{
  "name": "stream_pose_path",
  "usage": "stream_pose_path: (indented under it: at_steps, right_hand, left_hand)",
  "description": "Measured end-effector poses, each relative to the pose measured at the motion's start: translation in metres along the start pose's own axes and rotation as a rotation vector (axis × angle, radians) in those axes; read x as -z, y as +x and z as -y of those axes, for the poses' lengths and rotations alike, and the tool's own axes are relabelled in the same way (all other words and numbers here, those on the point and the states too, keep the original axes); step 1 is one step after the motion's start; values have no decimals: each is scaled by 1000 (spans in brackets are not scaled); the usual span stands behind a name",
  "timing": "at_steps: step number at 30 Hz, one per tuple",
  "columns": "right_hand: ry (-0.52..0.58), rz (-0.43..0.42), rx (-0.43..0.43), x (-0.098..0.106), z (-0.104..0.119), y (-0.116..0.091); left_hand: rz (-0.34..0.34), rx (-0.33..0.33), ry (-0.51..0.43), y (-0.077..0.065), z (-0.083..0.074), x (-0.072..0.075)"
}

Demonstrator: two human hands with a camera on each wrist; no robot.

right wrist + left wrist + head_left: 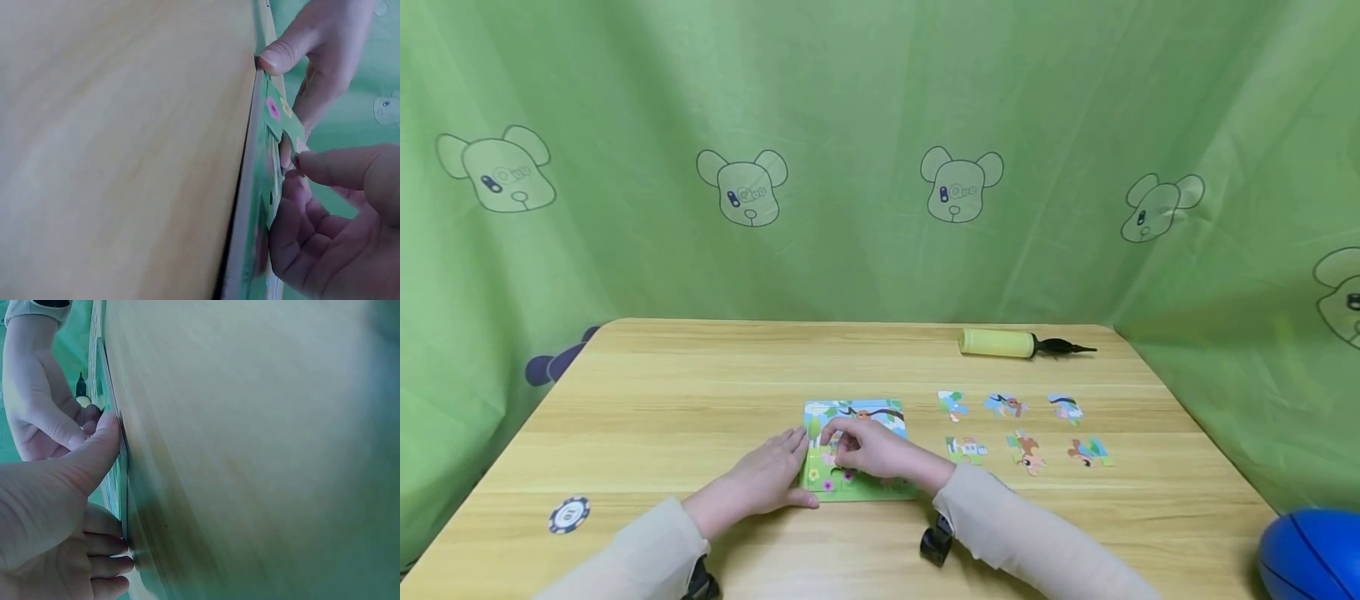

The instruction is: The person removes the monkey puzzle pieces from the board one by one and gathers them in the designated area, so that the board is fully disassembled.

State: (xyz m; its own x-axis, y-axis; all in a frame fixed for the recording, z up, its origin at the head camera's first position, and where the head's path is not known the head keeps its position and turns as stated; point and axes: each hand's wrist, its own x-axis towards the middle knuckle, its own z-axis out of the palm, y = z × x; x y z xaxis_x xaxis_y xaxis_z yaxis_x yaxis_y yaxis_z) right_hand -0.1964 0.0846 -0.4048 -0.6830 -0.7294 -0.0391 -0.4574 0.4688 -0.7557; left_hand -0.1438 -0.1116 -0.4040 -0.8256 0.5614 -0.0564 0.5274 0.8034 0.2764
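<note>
A jigsaw puzzle board (865, 497) with a picture of flowers and a branch lies flat on the table. My left hand (767, 471) rests along its left side, fingers extended, with the thumb (100, 444) against the front edge. Over the board, my right hand (880, 450) pinches a green puzzle piece (284, 115) with pink and yellow flowers between thumb and forefinger. That piece is tilted up from the board at its front left part. The right hand covers the middle of the picture.
Several loose puzzle pieces, among them a house piece (966, 450), lie in two rows right of the board. Behind them is a yellow hand pump (997, 342) with a black nozzle. A poker chip (569, 515) lies at left, a blue ball (1311, 554) at the right front corner.
</note>
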Motion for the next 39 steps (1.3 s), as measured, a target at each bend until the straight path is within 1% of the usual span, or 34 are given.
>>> stream_pose_path:
  at_steps: [4, 9, 13, 19, 28, 32, 39]
  right_hand:
    - [107, -5, -15, 3, -2, -1]
    - [254, 2, -74, 8, -2, -5]
    - [327, -12, -116, 15, -1, -12]
    - [348, -31, -143, 27, -8, -26]
    - [334, -65, -162, 49, -26, -63]
    - [338, -44, -187, 60, -36, -83]
    - [338, 42, -210, 78, -55, -121]
  left_hand:
    - [2, 6, -5, 0, 0, 0]
    - [2, 9, -8, 0, -1, 0]
    - [3, 8, -8, 0, -2, -1]
    - [10, 11, -6, 0, -2, 0]
    - [8, 21, -17, -1, -3, 1]
    - [6, 20, -18, -1, -2, 0]
    - [2, 20, -24, -1, -2, -1]
